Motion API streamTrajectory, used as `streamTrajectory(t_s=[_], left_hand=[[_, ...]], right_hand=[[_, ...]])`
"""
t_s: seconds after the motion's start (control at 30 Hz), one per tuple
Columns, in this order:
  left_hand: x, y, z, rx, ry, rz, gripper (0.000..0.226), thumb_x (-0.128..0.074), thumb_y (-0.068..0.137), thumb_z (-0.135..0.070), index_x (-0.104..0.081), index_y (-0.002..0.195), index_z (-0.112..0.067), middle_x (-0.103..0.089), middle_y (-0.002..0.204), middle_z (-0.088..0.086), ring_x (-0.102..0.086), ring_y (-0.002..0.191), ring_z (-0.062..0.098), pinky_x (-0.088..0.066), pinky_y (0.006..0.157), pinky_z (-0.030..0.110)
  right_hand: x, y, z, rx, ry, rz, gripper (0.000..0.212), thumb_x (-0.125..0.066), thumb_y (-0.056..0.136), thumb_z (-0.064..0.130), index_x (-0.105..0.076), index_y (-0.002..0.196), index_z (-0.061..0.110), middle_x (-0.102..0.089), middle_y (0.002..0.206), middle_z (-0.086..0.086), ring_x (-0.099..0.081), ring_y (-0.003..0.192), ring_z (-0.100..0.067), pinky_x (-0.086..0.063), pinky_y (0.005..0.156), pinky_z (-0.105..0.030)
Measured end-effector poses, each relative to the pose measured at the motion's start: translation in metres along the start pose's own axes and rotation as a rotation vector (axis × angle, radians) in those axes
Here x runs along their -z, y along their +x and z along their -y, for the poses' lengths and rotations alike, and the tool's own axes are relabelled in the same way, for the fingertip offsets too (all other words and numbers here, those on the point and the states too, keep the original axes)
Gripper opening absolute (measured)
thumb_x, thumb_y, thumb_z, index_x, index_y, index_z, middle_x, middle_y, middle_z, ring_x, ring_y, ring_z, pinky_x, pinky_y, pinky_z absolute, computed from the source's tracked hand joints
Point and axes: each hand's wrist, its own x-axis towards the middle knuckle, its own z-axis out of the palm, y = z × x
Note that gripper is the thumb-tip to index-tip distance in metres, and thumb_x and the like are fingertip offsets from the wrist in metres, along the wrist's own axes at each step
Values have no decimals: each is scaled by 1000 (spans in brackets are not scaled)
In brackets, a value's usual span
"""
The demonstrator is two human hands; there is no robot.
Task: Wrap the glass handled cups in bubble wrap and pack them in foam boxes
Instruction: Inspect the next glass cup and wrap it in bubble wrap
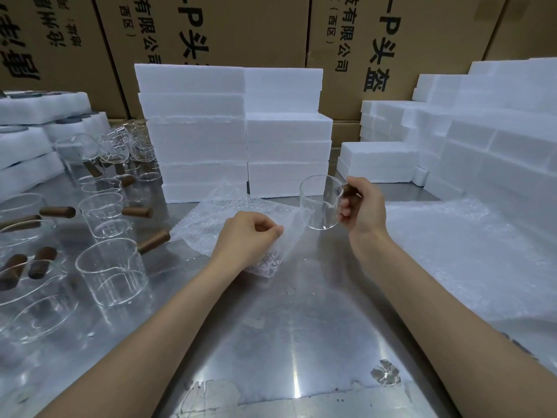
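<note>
Holding the glass cup [321, 203] aloft by its handle, the right hand [363, 206] risks knocking it on the steel bench [295, 342]; the left hand [250, 233] pinches the bubble wrap sheet [217, 218], which could slip.

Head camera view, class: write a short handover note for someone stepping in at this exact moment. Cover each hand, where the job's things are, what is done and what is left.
Left hand: pinches the bubble wrap sheet lying on the metal table.
Right hand: holds a glass cup by its handle, lifted beside the sheet, unwrapped.
Unwrapped cups wait at the left; foam boxes are stacked behind; spare bubble wrap lies at the right.
Done: sheet and cup picked.
Left: wrap this cup, box it, then the rest.
</note>
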Motion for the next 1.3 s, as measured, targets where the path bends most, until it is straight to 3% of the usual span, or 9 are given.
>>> streamTrajectory(t_s=[0.17, 0.33, 0.47, 0.57, 0.7, 0.87, 1.1, 1.2, 1.3], left_hand=[[1, 5, -3, 38, -304, 3, 15, -69, 87, -27, -69, 71, -25, -65, 73, -14, -56, 70, -1, -40, 62, 7], [5, 8, -3, -9, -423, -267, 17, -59, 93, -29, -66, 83, -18, -65, 85, -11, -56, 80, 6, -40, 73, 16], [9, 6, -6, -62, -453, -375, 17, -55, 96, -32, -61, 81, -25, -63, 85, -16, -55, 76, -11, -38, 66, 0], [9, 4, -8, -127, -432, -408, 16, -55, 96, -31, -59, 81, -27, -63, 84, -16, -57, 80, -7, -40, 70, 4], [7, 0, -9, -369, -227, -450, 12, -57, 95, -30, -64, 89, -22, -65, 87, -17, -60, 89, -2, -42, 79, 8], [3, -7, -19, -489, -220, -449, 13, -60, 93, -26, -68, 92, -16, -67, 86, -14, -63, 86, 0, -47, 78, 14], [-9, -24, -37, -683, -250, -347, 14, -63, 91, -19, -71, 93, -9, -72, 91, -4, -66, 86, 7, -54, 78, 29], [-9, -24, -37, -726, -225, -377, 24, -53, 96, -25, -69, 103, -9, -69, 103, -3, -63, 99, 7, -49, 87, 22], [6, -12, -30, -637, -271, -519, 28, -43, 100, -20, -61, 118, -10, -57, 123, -4, -51, 120, 9, -36, 104, 23]], right_hand=[[-6, -5, -5, -143, 60, 184, 38, -56, 89, 21, -60, 51, 18, -54, 49, 3, -49, 42, -9, -43, 43, -18], [-5, -3, -9, -129, -39, 265, 22, -57, 92, 25, -62, 74, 13, -62, 59, 2, -61, 54, -10, -51, 51, -20], [-7, -9, -13, -10, -269, 340, 16, -59, 92, 25, -65, 83, 14, -68, 69, 3, -68, 69, -11, -52, 57, -20], [-13, -19, -14, 145, -412, 346, 10, -64, 89, 22, -67, 84, 14, -70, 69, 5, -70, 70, -10, -53, 58, -19], [-23, -30, -18, 426, -621, 333, 2, -68, 85, 16, -67, 84, 17, -70, 71, 3, -69, 71, -11, -54, 63, -22], [-32, -39, -29, 560, -718, 342, 5, -66, 87, 15, -67, 91, 13, -68, 77, 7, -66, 78, -11, -54, 75, -25], [-31, -37, -33, 504, -915, 298, 20, -48, 90, 9, -67, 91, 14, -69, 88, 4, -61, 79, -7, -46, 67, -16], [-29, -36, -31, 433, -818, 291, 18, -50, 92, 12, -67, 87, 16, -69, 82, -1, -60, 71, -3, -45, 58, -12], [-27, -28, -27, 299, -659, 251, 20, -47, 94, 1, -62, 107, 2, -66, 104, -17, -62, 96, -23, -51, 87, -36]])
